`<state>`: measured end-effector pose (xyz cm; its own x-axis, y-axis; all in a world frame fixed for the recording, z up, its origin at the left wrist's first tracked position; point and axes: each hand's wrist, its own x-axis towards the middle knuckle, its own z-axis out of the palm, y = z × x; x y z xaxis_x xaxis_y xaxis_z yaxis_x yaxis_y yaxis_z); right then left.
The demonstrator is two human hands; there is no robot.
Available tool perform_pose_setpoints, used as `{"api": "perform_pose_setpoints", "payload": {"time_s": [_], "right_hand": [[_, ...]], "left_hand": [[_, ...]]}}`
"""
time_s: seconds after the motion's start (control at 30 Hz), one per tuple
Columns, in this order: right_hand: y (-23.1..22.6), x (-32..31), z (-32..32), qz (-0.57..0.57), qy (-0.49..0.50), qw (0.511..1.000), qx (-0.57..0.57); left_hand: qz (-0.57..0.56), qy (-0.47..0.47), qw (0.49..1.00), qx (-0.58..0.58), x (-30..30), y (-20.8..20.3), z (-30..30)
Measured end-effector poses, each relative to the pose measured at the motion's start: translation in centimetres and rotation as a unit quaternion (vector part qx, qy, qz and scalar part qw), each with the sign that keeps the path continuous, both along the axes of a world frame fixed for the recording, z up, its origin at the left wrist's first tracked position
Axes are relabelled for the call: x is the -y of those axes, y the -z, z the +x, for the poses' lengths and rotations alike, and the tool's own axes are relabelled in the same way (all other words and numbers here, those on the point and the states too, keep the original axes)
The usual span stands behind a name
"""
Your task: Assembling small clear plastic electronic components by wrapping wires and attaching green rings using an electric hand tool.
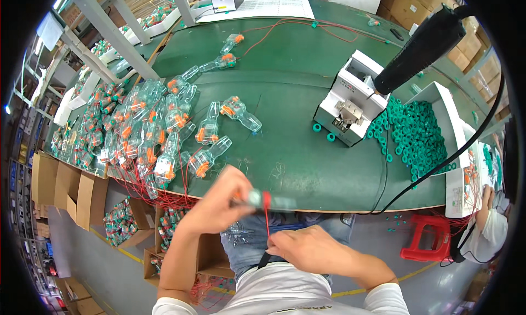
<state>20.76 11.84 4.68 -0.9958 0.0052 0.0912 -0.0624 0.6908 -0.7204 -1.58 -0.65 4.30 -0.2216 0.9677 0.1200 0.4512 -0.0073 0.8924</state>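
Note:
Close to the table's front edge, my left hand [218, 202] is closed round a clear bottle-shaped plastic piece [255, 198], blurred by motion, with orange and green parts. A red cord [267, 223] is wound about it and runs down taut. My right hand [307, 250], nearer my body, pinches the cord's lower end. Beyond my left hand lie similar loose pieces [207, 160], clear with orange insides. A large heap of them [145, 118] covers the table's left side, red cords [156, 194] hanging over the edge.
At right on the green table [285, 123] stands a white machine [350, 104] with a black handle [419, 52]. Green rings [413, 134] spill from a white tray [448, 118]. A red stool [427, 238] is below right, near another person [493, 233]. Cardboard boxes [74, 192] stand at left.

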Motion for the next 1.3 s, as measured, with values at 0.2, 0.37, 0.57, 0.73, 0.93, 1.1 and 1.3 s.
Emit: {"api": "perform_pose_setpoints", "payload": {"time_s": [0.2,0.37,0.57,0.73,0.93,1.1,1.3], "right_hand": [[3.1,-2.0,-1.5,-0.023,0.059,0.995,-0.082],[1.2,-1.0,-1.7,0.072,0.088,0.991,-0.069],[0.9,-2.9,-0.1,-0.068,0.113,0.988,-0.080],[4.0,-0.8,-1.9,-0.423,0.366,0.799,-0.221],[7.1,2.5,-2.9,-0.217,0.419,0.832,-0.293],[3.7,1.4,-1.8,0.067,0.341,0.893,-0.285],[1.3,0.1,-0.3,0.375,0.189,0.897,-0.141]], "left_hand": [[0.087,0.041,0.993,0.072,0.4,0.9,0.3],[-0.028,-0.104,0.993,-0.038,-1.8,2.1,4.7],[-0.067,-0.130,0.936,0.319,-2.3,4.5,4.7],[0.049,-0.141,0.846,0.512,-4.0,4.4,8.0],[0.095,-0.255,0.806,0.526,-5.1,4.7,10.3],[0.096,-0.269,0.801,0.526,-5.0,4.3,10.0],[0.081,-0.222,0.837,0.494,-4.1,5.4,10.9]]}}
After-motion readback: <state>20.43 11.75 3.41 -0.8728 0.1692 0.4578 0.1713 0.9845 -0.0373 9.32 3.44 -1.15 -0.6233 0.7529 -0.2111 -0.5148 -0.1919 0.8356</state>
